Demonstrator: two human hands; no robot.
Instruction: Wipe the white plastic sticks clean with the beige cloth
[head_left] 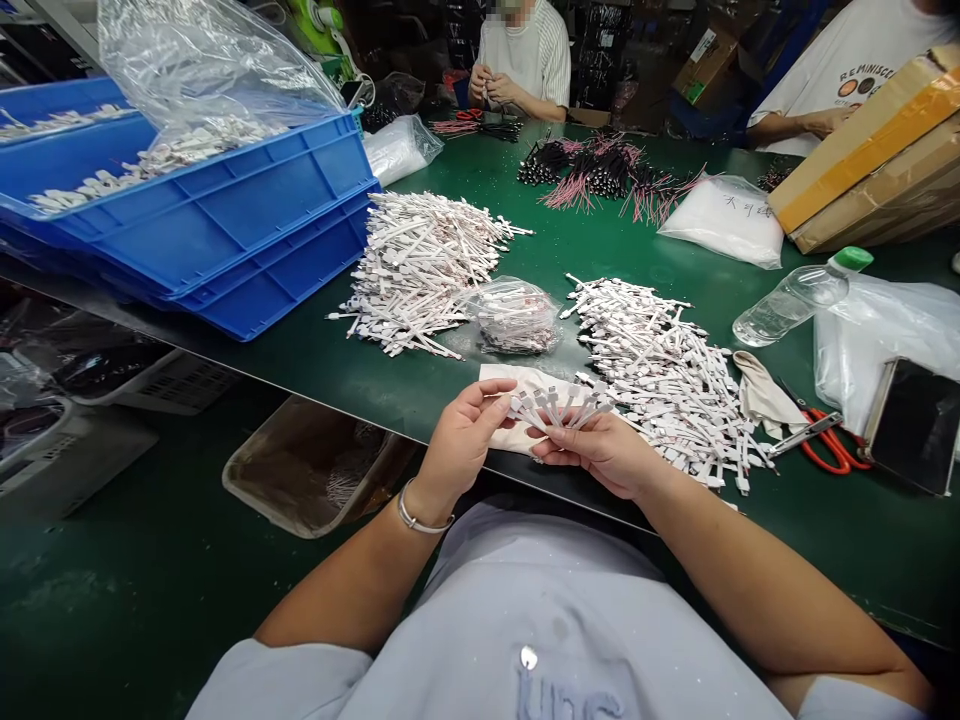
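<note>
A fan of several short white cables with flat connector ends (556, 408) is spread between my hands at the table's near edge. My right hand (611, 455) grips their lower ends between thumb and fingers. At the fan's left side, my left hand (469, 435) pinches the leftmost cable by its connector. A white cloth (517, 436) lies on the table under my hands. Beyond them is a clear bag of similar white pieces (517, 318). Loose white cables form one heap (427, 265) behind on the left and another heap (660, 375) on the right.
Stacked blue crates (285, 195) with white parts stand at left. At right are a water bottle (787, 300), red-handled scissors (829, 450), a phone (915, 425) and a cardboard box (870, 150). Black and pink wires (600, 170) lie farther back. Two people sit across the table (600, 240).
</note>
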